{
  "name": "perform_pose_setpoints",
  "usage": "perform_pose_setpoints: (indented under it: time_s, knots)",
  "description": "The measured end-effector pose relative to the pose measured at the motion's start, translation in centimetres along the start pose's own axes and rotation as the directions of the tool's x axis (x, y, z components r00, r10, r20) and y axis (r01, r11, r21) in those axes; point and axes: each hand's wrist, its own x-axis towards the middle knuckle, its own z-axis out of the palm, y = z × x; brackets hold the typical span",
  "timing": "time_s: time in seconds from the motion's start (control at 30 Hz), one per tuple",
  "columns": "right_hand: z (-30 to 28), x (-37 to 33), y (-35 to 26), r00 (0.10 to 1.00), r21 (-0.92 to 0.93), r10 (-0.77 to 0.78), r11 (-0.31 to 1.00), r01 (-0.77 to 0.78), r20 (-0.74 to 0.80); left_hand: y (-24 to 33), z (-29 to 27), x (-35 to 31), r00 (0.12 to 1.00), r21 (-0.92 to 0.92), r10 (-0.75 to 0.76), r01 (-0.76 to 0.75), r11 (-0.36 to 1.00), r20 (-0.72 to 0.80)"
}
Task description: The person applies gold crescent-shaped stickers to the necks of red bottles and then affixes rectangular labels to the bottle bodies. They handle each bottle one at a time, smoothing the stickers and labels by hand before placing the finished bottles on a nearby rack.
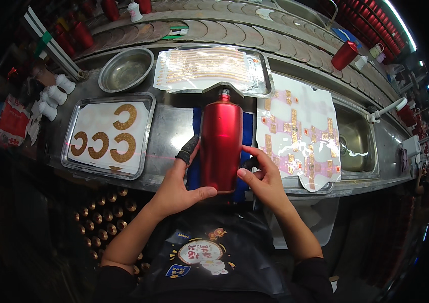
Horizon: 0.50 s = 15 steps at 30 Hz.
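A glossy red bottle with a dark, narrow mouth lies in the middle over a blue cloth, its neck pointing away from me at a dark angular bracket. My left hand grips it from the left, thumb at the lower edge and a black-covered finger along the side. From the right, my right hand holds the bottle near its base, thumb and index finger against the wall. Black covering also shows on one finger of that hand. The fingers' undersides are hidden.
A metal tray with gold C-shaped decals stands left; a steel bowl sits behind it. Decal strips lie on a far tray. A patterned decal sheet lies right, before a sink. A slatted conveyor runs behind.
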Motion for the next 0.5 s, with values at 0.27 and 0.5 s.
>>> perform_pose_setpoints:
  time_s: [0.27, 0.5]
  knots:
    - [-4.1, 1.9, 0.2, 0.876, 0.679, 0.474, 0.671, -0.296, -0.086, 0.0, 0.9, 0.2, 0.991, 0.497, 0.128, -0.127, 0.858, 0.033]
    - [-4.1, -0.2, 0.1, 0.955, 0.604, 0.297, 0.757, -0.251, 0.025, 0.3, 1.3, 0.2, 0.975, 0.587, 0.221, -0.163, 0.793, -0.028]
